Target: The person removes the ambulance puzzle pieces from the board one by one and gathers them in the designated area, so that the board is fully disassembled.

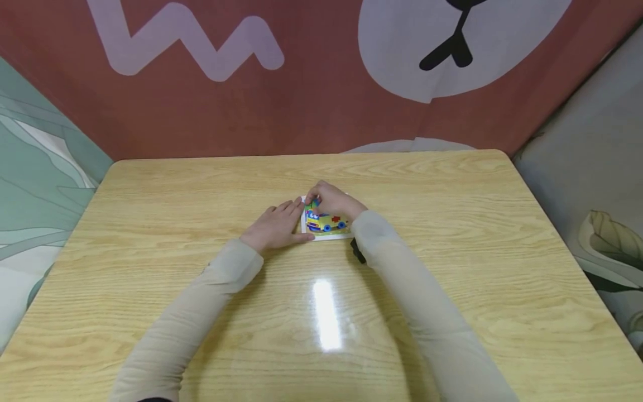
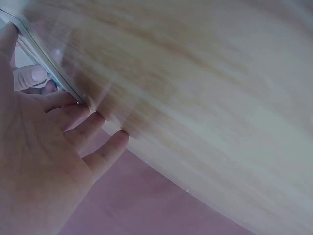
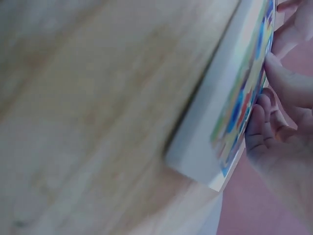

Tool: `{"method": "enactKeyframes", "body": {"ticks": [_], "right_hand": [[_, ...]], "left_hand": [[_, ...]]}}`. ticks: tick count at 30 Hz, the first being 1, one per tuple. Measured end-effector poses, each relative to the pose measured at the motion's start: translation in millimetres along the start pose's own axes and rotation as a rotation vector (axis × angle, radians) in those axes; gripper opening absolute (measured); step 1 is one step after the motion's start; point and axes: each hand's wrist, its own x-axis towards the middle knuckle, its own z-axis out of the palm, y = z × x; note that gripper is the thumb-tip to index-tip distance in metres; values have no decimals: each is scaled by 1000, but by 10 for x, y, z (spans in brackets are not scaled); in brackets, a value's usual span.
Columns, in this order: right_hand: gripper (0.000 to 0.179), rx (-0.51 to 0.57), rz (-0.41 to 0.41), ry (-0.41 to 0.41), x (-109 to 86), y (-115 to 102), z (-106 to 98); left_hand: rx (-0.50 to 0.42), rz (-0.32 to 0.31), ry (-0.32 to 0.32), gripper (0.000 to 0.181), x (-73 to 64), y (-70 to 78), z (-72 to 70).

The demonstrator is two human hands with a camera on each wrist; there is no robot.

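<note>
A thin, white-bordered picture board (image 1: 334,237) lies on the table, printed with a yellow ambulance bearing a red cross. My left hand (image 1: 278,224) rests flat at the board's left side, fingers spread, thumb on its lower left corner and index finger near the upper left. In the left wrist view the fingertips (image 2: 121,138) of that hand touch the tabletop beside the board's edge. My right hand (image 1: 334,201) bends over the upper part of the picture, its fingers curled and pointing down at the upper left. I cannot tell whether its fingertips pinch anything.
The wood-grain table (image 1: 176,195) reaches out on all sides of the board. Just below the right wrist is a small black object (image 1: 358,251). A reddish-brown printed wall covering (image 1: 311,111) stands behind the far table edge.
</note>
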Motion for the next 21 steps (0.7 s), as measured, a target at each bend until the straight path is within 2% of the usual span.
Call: {"method": "enactKeyframes", "body": {"ticks": [3,10,21], "right_hand": [[29,6,-5,-2,-9,-1,-4],[39,-22,-32,4,-2,16,-10],[37,-43,-15,5,16,14,-10]], "left_hand": [[5,0,-1,90,3,-3,-3],[13,-1,-18,90,23,-8,5],[4,-3,-11,91,25,-9,0]]}}
